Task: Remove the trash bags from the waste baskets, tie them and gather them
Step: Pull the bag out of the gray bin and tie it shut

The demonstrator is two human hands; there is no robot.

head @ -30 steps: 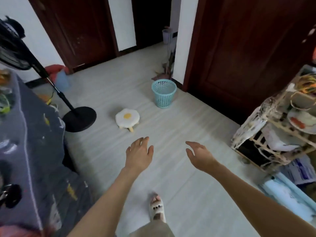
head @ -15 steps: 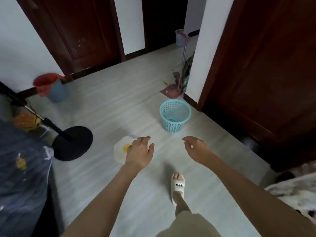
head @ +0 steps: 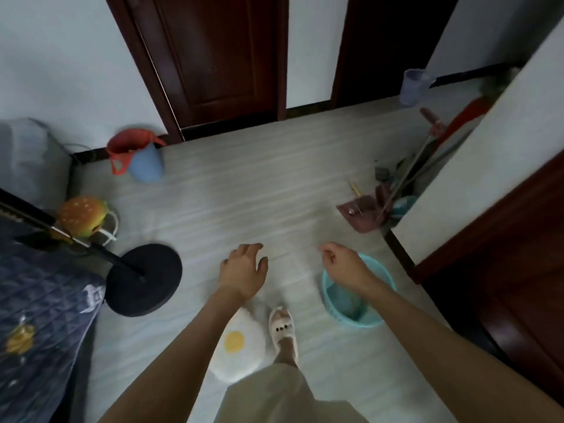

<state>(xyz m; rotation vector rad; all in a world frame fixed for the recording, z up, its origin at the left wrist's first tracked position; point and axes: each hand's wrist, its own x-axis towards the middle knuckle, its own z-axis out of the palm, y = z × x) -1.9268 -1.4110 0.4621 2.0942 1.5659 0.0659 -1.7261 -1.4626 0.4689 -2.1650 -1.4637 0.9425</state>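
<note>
Left hand (head: pixel 242 274) and right hand (head: pixel 345 267) observed empty, grips relaxed open, above floor; right over teal waste basket (head: pixel 378 312); red-bagged blue basket (head: pixel 146 163) well apart.

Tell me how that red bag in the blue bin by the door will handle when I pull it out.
The red bag looks thin and floppy, its handles drooping over the blue bin. The bin looks small and probably light, so it may lift or tip with the bag.
</note>
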